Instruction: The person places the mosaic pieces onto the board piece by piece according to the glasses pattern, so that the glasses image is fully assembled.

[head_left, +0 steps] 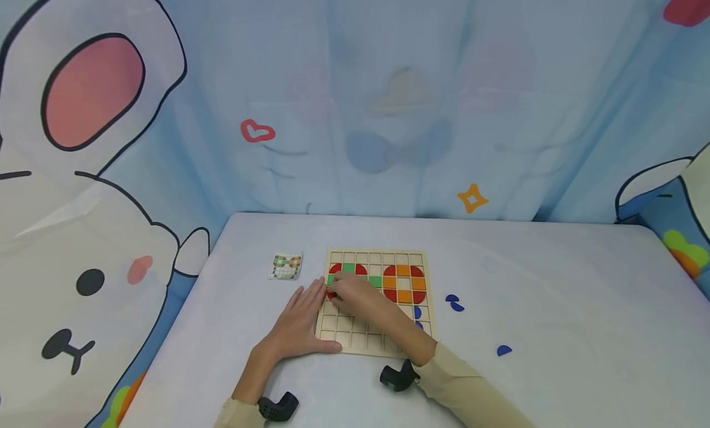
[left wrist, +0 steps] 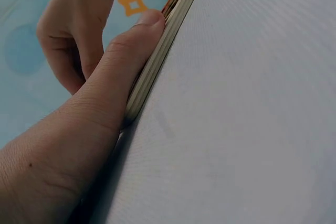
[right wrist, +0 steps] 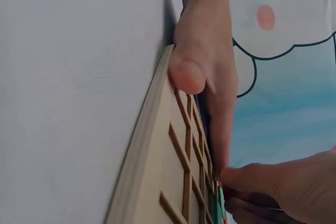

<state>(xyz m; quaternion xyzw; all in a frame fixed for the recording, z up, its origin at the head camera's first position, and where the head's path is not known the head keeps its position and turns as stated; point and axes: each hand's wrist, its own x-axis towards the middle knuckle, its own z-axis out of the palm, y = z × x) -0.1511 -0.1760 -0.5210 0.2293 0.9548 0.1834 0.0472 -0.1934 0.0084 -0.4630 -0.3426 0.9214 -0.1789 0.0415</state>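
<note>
A wooden grid board [head_left: 355, 340] lies on the table with coloured pieces in its upper cells. My left hand [head_left: 299, 326] rests at its lower left corner, fingers straight along the left side and thumb on the near edge. Over the board's left columns, my right hand [head_left: 357, 295] pinches a small red piece [head_left: 331, 295], mostly hidden by the fingertips. Red and green pieces [head_left: 348, 267] surround that spot. To the right, an orange and red ring [head_left: 404, 296] fills several cells, with two blue half-circles [head_left: 418, 312] below it.
A small patterned card [head_left: 286, 266] lies left of the board. Two loose blue half-circles [head_left: 457, 306] lie together at its right, and another blue half-circle [head_left: 503, 350] sits nearer the front. A printed curtain [head_left: 388, 187] hangs behind the white table [head_left: 554, 280].
</note>
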